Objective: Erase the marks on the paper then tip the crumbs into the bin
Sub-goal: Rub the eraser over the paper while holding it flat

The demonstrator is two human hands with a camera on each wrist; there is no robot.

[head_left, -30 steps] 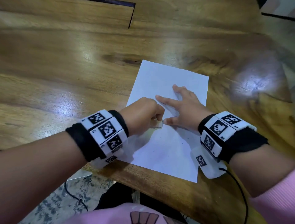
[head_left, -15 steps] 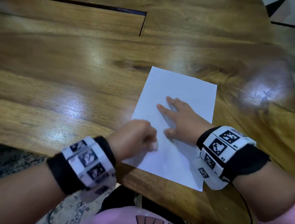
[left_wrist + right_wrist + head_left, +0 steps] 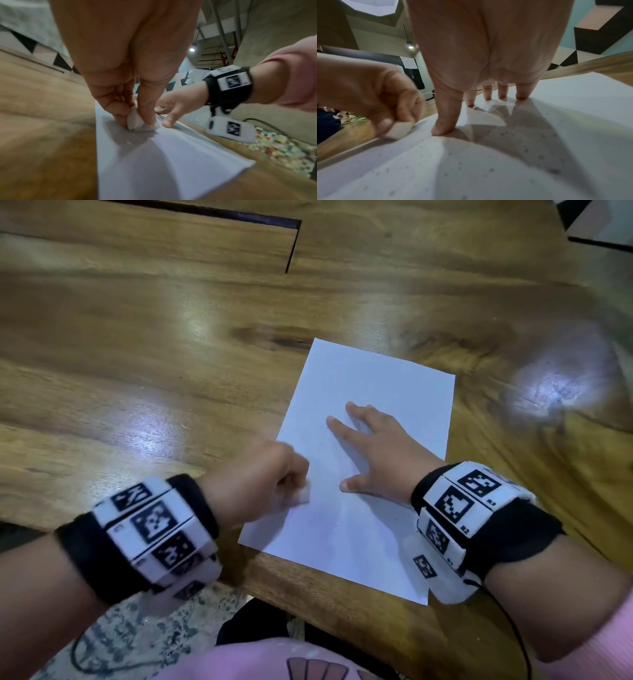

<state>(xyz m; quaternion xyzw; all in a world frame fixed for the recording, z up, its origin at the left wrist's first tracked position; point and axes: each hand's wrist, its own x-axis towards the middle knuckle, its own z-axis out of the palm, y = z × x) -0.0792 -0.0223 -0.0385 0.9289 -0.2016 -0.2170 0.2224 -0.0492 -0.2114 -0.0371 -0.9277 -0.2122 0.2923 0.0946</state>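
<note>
A glossy wooden table (image 3: 137,354) is bearing a white paper (image 3: 376,392) near its front edge. The left hand (image 3: 253,484), fingers curled, is pinching a white eraser (image 3: 303,495) against the paper's left edge. The right hand (image 3: 380,453) is pressing spread, straight fingers flat on the sheet.

One head view from above, two wrist views low at the sheet.

The head camera looks steeply down on the table (image 3: 137,354) and paper (image 3: 376,385). Each wrist camera sits close behind its palm, nearly level with the paper, facing along the fingers; each shows the opposite hand, and all three share the sheet.
</note>
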